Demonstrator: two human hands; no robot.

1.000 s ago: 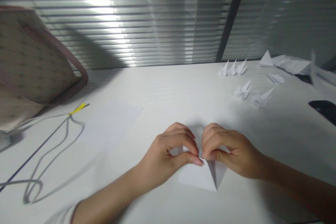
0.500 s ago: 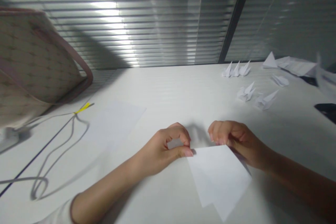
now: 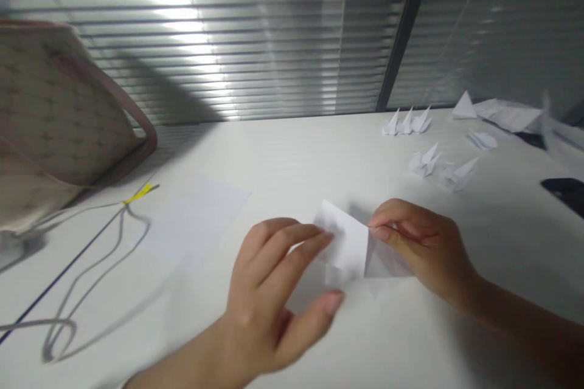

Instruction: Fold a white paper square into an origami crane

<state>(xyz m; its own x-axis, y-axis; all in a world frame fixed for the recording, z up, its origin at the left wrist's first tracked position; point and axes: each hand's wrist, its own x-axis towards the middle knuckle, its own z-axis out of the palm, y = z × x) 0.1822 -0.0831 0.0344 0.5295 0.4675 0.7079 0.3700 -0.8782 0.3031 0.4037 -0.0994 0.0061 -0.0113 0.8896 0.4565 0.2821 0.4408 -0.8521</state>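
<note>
A partly folded white paper (image 3: 349, 243) is over the white table, with one flap standing up and another part spread toward the right. My right hand (image 3: 420, 243) pinches its upper corner between thumb and fingertips. At the paper's left side is my left hand (image 3: 283, 292), its thumb spread away from the fingers and its fingertips against the raised flap. The paper's right end is partly hidden behind my right hand.
Folded paper figures (image 3: 406, 124) stand at the back right, with more (image 3: 424, 161) nearer. A flat paper sheet (image 3: 196, 219) lies left. Cables (image 3: 121, 225) with a yellow tie and a patterned bag (image 3: 59, 121) are farther left. Blinds (image 3: 274, 42) hang behind.
The paper has turned and its flap now stands up. My left hand has let go of the corner and opened. My right hand has shifted its pinch to an upper corner.
</note>
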